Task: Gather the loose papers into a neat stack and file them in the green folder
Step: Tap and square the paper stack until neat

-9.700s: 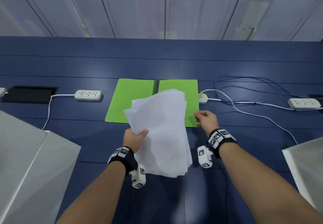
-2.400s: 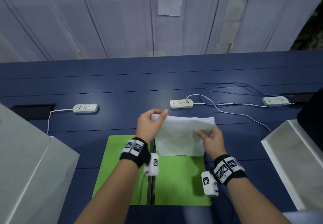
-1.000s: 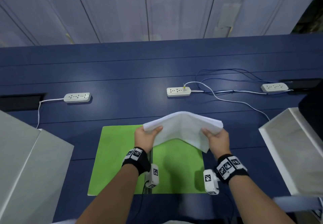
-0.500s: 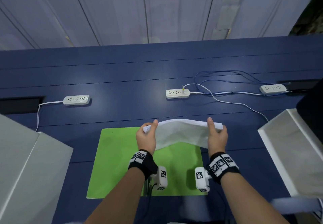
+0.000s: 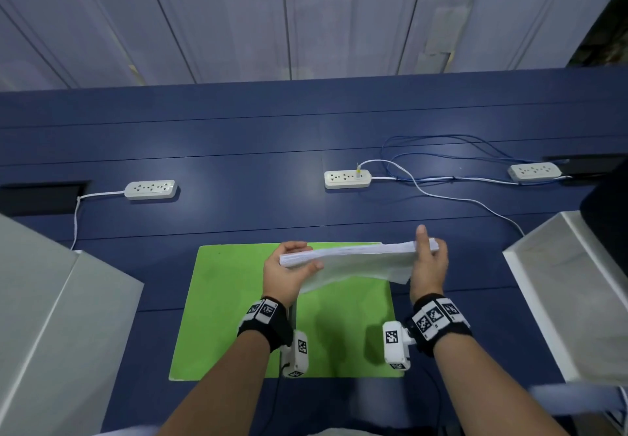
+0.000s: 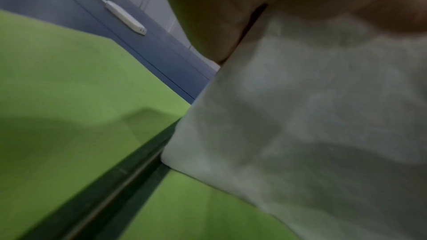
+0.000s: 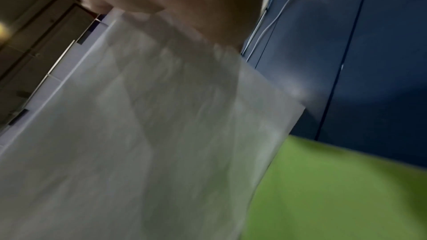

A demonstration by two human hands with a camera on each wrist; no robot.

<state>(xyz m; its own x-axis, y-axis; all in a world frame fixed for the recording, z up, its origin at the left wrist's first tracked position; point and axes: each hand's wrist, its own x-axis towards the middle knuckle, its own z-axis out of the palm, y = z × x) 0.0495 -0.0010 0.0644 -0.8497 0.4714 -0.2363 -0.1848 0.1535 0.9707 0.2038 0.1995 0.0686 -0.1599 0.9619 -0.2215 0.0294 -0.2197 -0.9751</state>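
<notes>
A stack of white papers [image 5: 353,260] stands almost on edge above the right half of the open green folder [image 5: 224,306], which lies flat on the blue table. My left hand [image 5: 289,272] grips the stack's left end, thumb on the near face. My right hand [image 5: 429,262] holds the right end, one finger raised above the top edge. In the left wrist view the papers [image 6: 312,125] hang over the folder's dark spine [image 6: 115,180]. In the right wrist view the papers [image 7: 150,143] fill the frame, with green folder [image 7: 335,189] below them.
Three white power strips [image 5: 150,190] [image 5: 347,178] [image 5: 534,171] with cables lie along the far part of the table [image 5: 238,136]. White box-like panels stand at the left [image 5: 44,299] and right [image 5: 560,282] edges. A dark recess [image 5: 40,194] sits far left.
Over the last second both hands tipped the stack from a sagging, flatter hold to nearly upright on edge above the folder's right half. The top edges now line up more closely.
</notes>
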